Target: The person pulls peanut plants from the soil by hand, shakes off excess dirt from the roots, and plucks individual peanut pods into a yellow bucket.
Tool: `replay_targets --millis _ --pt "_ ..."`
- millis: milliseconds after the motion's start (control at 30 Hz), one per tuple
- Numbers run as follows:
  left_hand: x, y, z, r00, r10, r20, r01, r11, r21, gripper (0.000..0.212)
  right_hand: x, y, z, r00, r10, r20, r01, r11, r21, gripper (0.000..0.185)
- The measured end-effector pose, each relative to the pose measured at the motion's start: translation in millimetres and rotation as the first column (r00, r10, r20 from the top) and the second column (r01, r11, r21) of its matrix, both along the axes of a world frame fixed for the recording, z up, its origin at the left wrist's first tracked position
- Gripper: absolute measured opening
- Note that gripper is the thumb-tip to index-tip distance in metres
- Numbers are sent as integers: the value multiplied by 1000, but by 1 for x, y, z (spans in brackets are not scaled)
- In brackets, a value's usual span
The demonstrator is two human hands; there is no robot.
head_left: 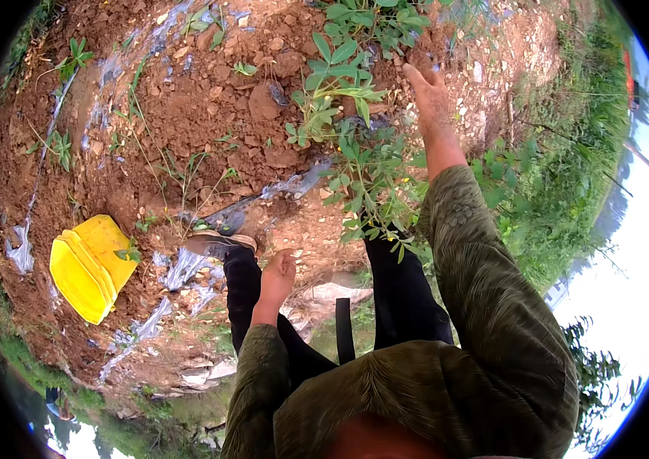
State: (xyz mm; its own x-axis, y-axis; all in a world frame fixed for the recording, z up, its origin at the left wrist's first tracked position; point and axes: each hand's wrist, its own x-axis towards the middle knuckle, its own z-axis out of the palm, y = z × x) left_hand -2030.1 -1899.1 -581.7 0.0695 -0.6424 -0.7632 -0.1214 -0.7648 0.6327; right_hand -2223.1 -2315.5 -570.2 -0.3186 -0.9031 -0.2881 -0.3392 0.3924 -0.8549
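My right hand (430, 100) reaches down to the reddish soil beside leafy green plants (341, 74) that look like peanut plants. Its thumb shows, while the fingertips blend into the dirt, so whether they grip anything is unclear. Small yellow flowers dot a nearer clump (367, 172), which spreads below my right wrist. Loosely curled, my left hand (278, 276) hovers by my left knee over stony ground, with nothing visible in it. A yellow plastic container (92, 267) rests tilted on the soil to my left.
Torn plastic film (295, 182) lies partly buried along the soil, with more scraps (184, 269) by my left shoe (218, 244). Clods and stones (261, 103) cover the bed ahead. Dense weeds (554, 172) border the right side. A dark strap (345, 330) hangs between my legs.
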Motion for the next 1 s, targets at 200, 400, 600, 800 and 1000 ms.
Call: replay_targets --millis 200,400,600,800,1000 --pt "-6 -19 -5 921 -382 70 375 922 93 39 -16 81 -159 577 688 -439 4 535 845 130" --pt "4 -31 7 918 -357 171 361 932 9 42 -31 155 -260 970 -235 -56 203 671 713 132" --pt "13 -38 10 903 -417 102 411 909 70 40 -12 146 -268 735 -650 191 325 586 742 45" --pt "29 -33 13 949 -246 199 262 963 -58 41 10 117 -91 945 -148 290 -83 752 654 28" --pt "50 -46 24 954 -211 213 227 973 -53 43 56 72 23 347 516 -783 -512 804 303 42"
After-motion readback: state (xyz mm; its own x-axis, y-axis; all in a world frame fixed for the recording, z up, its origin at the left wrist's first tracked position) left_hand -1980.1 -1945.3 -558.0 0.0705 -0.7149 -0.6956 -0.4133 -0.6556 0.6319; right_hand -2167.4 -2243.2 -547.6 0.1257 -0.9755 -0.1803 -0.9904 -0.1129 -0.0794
